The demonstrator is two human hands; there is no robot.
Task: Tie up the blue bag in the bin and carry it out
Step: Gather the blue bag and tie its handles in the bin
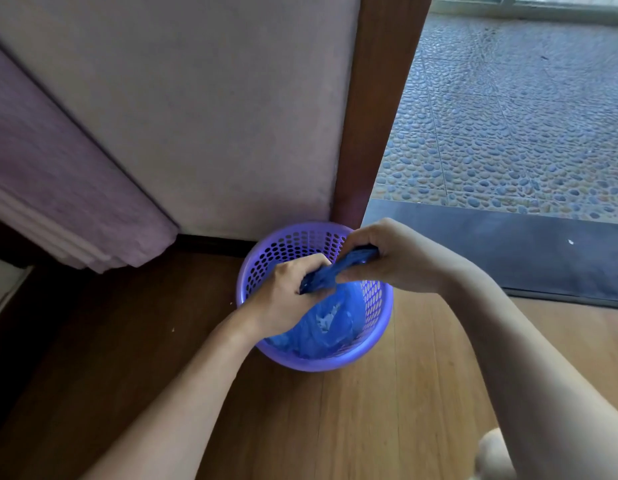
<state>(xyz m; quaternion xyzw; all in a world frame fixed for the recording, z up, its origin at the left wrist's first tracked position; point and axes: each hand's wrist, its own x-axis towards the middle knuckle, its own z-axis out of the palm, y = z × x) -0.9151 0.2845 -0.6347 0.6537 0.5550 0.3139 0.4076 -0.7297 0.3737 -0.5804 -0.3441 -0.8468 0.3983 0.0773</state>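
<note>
Your left hand is closed around one gathered end of the blue bag, and your right hand is closed around the other end, a twisted dark-blue strip stretched taut between the two fists. Both hands sit just above the mouth of the purple bin, the left nearer you, the right farther away and toward the doorway.

Below your hands, the body of the bag lies inside the bin, crumpled and loose against the near wall. Something pale shows through the plastic under your left hand; you cannot tell what it is. The bin is round with a perforated wall and a smooth rim, and it stands on the wooden floor, close against the wall beyond your left hand and beside the brown door frame beyond your right.

No label or writing can be read on the bin or the bag.
</note>
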